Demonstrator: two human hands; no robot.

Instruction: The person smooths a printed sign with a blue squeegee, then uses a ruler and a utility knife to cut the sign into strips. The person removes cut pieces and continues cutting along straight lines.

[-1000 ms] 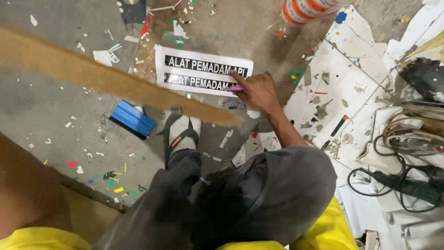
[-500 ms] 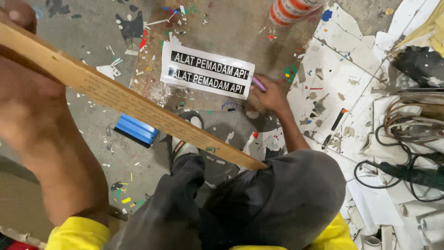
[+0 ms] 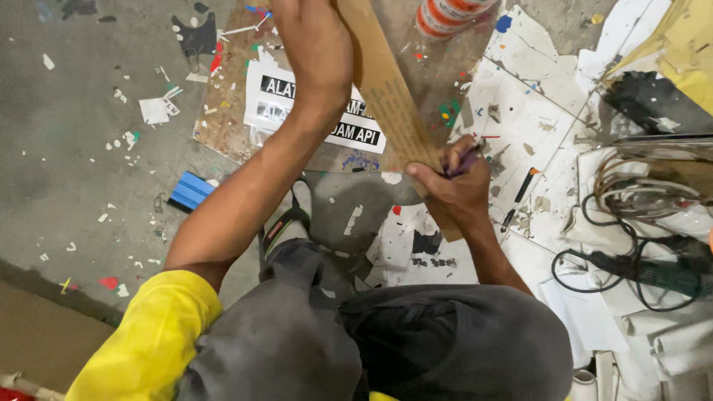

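A blue scraper [image 3: 191, 191] lies on the floor [image 3: 67, 148] at the left, well apart from both hands. Half a second ago the wooden strip [image 3: 390, 93] lay slantwise across the view, with the left arm low at the near left; now the strip runs from the far middle down to the right, across the black-and-white sticker [image 3: 282, 104]. The change suggests that the strip is being lined up as a straightedge. The left hand [image 3: 316, 52] is pressed flat on the strip's far part, fingers closed down over it; how far they wrap around cannot be told, as only the back of the hand is seen. Further right, the right hand [image 3: 453, 186] is set at the strip's near end, its fingers narrowly pinched on a small purple tool [image 3: 462, 165], the tip touching the strip's edge. At the far right a striped can [image 3: 449, 15], paper scraps [image 3: 535, 111] and a power tool [image 3: 661, 275] with its cable are seen.
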